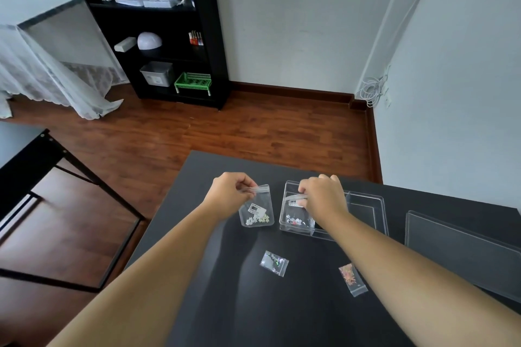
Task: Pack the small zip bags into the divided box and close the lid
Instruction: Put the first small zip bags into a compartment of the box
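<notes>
Head view looks down on a black table point(253, 304) bearing a clear lid point(462, 251) at right and a clear divided box point(366, 200) beside it. Right hand point(324, 194) pinches 1 zip bag point(296, 210) inside the box's left compartment, apparently by its top edge. Left hand point(229, 191) pinches a labelled bag point(258, 213) left of the box. 2 smaller bags point(274, 263) lie nearer.

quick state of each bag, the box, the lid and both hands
flower bag: pinched at top by left hand, beside box
labelled bag: in box's left compartment, right hand on it
box: open
lid: off, right of box
glitter bag: loose on table
orange bag: loose on table
</notes>
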A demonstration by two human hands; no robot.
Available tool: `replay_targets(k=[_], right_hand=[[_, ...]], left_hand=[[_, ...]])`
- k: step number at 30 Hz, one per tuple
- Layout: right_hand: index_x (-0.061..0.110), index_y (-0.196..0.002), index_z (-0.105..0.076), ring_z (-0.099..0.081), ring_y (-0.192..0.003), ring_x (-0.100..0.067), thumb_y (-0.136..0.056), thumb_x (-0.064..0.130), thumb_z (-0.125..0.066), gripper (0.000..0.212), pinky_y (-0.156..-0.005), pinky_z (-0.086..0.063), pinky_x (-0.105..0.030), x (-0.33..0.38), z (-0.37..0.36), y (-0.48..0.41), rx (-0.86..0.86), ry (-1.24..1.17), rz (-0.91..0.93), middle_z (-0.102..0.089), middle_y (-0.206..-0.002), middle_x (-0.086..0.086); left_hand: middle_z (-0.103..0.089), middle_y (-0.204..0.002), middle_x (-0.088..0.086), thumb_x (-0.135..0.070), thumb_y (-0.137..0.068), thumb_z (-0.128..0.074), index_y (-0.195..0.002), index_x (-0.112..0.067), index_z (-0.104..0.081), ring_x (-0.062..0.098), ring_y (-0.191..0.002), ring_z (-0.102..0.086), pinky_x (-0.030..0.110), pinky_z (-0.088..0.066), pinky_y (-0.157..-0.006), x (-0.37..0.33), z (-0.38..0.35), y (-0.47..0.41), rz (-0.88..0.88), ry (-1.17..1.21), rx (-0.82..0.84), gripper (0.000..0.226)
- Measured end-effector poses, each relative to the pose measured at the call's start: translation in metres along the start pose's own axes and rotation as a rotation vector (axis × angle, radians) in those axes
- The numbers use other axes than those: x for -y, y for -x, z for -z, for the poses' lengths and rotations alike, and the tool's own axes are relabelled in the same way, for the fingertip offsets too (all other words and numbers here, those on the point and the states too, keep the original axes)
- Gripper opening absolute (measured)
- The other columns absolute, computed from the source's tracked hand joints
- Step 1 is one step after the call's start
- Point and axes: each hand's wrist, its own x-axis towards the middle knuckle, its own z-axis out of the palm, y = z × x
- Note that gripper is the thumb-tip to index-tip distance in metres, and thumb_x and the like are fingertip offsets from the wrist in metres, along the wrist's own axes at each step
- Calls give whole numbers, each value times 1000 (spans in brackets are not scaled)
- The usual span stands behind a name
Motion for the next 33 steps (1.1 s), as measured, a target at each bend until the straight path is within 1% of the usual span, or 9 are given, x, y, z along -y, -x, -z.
replay_targets(k=[5,7,11,15,23,26,29,31,33], right_hand=[[18,-83,-66,-56,-82,-22,-85,25,-65,7,-76,-34,-34,-7,11,16,-248,48,70,-70,-83,3],[20,-83,-70,-54,-83,-21,-87,24,-59,13,-76,-31,-33,-4,12,21,-141,143,123,-72,-82,2],[23,-94,-69,-55,-95,-22,-82,32,-67,15,-84,-32,-34,8,9,16,103,291,138,-73,-92,1],[25,-89,-66,-55,-97,-21,-81,26,-66,8,-86,-31,-34,13,6,7,155,346,133,-73,-94,3],[27,-96,-70,-55,-97,-19,-79,30,-68,18,-88,-30,-34,8,0,4,162,349,178,-72,-91,5],[29,-107,-67,-55,-104,-20,-86,35,-62,23,-93,-32,-35,1,4,4,188,192,160,-73,-99,4],[28,-99,-71,-60,-99,-17,-91,21,-52,22,-93,-41,-34,-14,15,8,40,-169,29,-74,-95,6],[28,-93,-73,-62,-86,-8,-88,18,-56,20,-79,-51,-27,-24,23,12,5,-505,-89,-73,-93,10],[31,-91,-72,-59,-74,-3,-85,24,-61,14,-63,-47,-19,-28,31,16,72,-731,-136,-69,-88,16]], left_hand=[[-68,-74,-5,-7,-76,-68,-76,-23,-69,-2,-67,-58,8,-39,-59,-2,7,-5,-2,21,-17,16],[-67,-75,-8,-9,-77,-69,-76,-25,-69,-2,-69,-58,9,-38,-59,-4,10,-6,-2,21,-17,16],[-68,-77,-8,-9,-77,-69,-75,-26,-68,2,-73,-60,11,-40,-60,-4,13,-9,1,15,-19,17],[-67,-76,-10,-9,-77,-70,-73,-28,-68,-2,-72,-59,9,-39,-59,-3,11,-9,-4,19,-10,20],[-68,-78,-7,-12,-78,-69,-79,-24,-70,-2,-72,-57,11,-38,-59,-10,9,-13,-25,17,28,12],[-72,-84,-1,-13,-77,-71,-80,-22,-71,3,-76,-60,13,-42,-60,-23,10,-18,-44,40,34,10],[-71,-81,-4,-12,-76,-72,-79,-24,-72,1,-72,-59,3,-42,-54,-41,5,-25,-90,46,48,12],[-69,-76,-12,-12,-76,-72,-74,-29,-70,-3,-71,-57,3,-40,-52,-52,-4,-29,-119,28,78,17],[-69,-79,-11,-13,-77,-72,-76,-28,-71,0,-77,-59,11,-41,-61,-60,-18,-32,-142,-8,128,16]])
